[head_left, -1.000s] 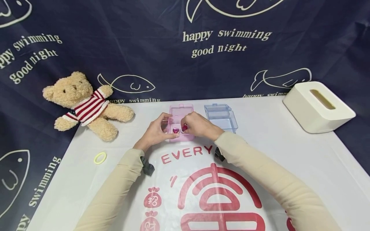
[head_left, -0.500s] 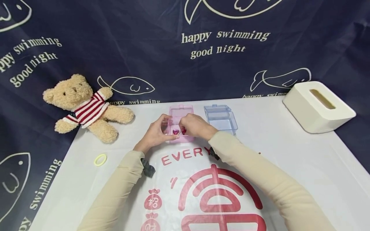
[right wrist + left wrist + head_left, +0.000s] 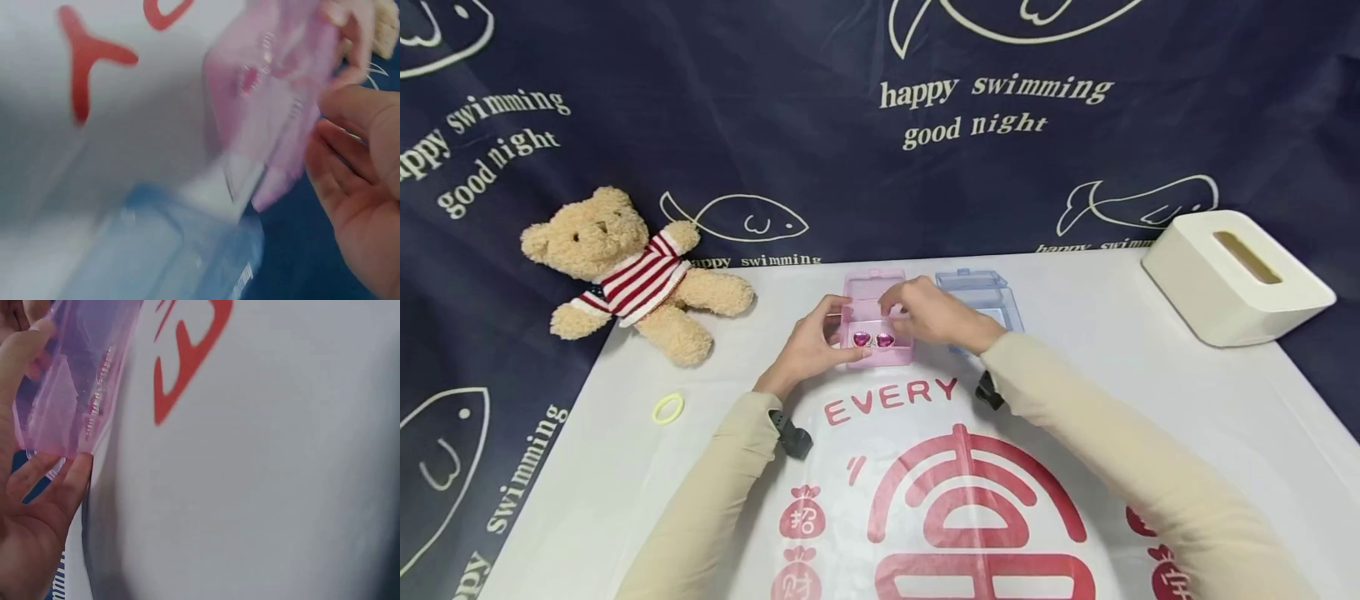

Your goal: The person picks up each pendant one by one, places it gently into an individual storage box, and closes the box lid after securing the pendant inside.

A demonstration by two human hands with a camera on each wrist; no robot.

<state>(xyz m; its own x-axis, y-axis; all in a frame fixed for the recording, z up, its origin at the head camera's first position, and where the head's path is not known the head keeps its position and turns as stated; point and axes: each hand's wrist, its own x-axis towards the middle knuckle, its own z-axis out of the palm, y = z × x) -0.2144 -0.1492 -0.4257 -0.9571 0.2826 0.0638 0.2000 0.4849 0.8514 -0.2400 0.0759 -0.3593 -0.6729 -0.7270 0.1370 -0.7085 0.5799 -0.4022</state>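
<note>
A translucent pink plastic box (image 3: 891, 358) stands on the table near its back edge, its lid (image 3: 876, 285) tipped back. My left hand (image 3: 808, 346) grips the box's left side, the thumb along the front and the fingers toward the back. Inside, side by side near the front wall, lie two magenta heart-shaped jewels, the left one (image 3: 861, 339) and the right one (image 3: 886, 340), both with sparkling rims. Over the box's right side hovers my right hand (image 3: 928, 312), fingers loosely bent and holding nothing. In the right wrist view the pink box (image 3: 240, 119) is blurred.
Just right of the pink box is a translucent blue box (image 3: 970, 280), lid raised, partly behind my right hand. A teddy bear (image 3: 632, 271) sits at the left and a cream tissue box (image 3: 1232, 292) at the right. A pale yellow ring (image 3: 667, 408) lies front left.
My right hand has let go of the right magenta jewel and lifted up and to the right. That jewel now lies beside the other. The left hand keeps its grip on the box.
</note>
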